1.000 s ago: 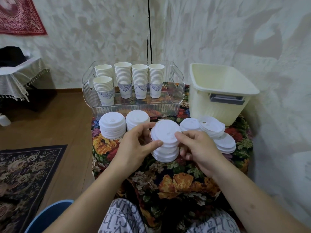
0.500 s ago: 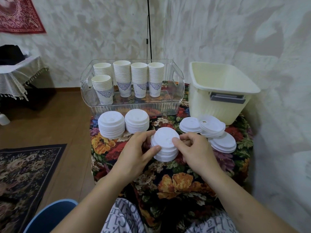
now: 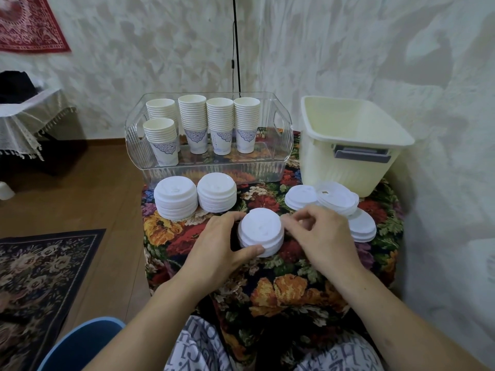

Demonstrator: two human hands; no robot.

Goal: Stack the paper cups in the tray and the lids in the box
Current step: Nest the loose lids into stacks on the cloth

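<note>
squaring up the small lid stack (image 3: pixel 261 235) in front of me: my left hand (image 3: pixel 214 250) curls round its near-left side, thumb pressed under the rim and fingers (image 3: pixel 232 217) wrapped behind, while my right hand (image 3: pixel 320 236) pinches at its right edge with curled fingers. a second ago i held the top lid tilted above the pile; now it lies flat on the others and the whole pile has come down onto the flowered cloth of the counter (image 3: pixel 281 287), so i judge this stack is finished and ready to lift toward the box (image 3: pixel 351 145), which looks empty from here and stands well apart at the back right.

the lids are thin, white, round plastic discs with raised rims, slippery-looking and light, so a loose stack could slide. two taller, neat lid stacks (image 3: pixel 195 199) sit at the left, just before the tray; a scattered lid heap (image 3: pixel 334 199) lies at the right, some tilted and overlapping.

the tray (image 3: pixel 278 156) is clear ribbed plastic with cut-out handles, and the paper cups (image 3: pixel 206 124) already stand nested in five upright columns inside, white with a blue motif. the box is cream, smooth-rimmed, with a grey handle
</note>
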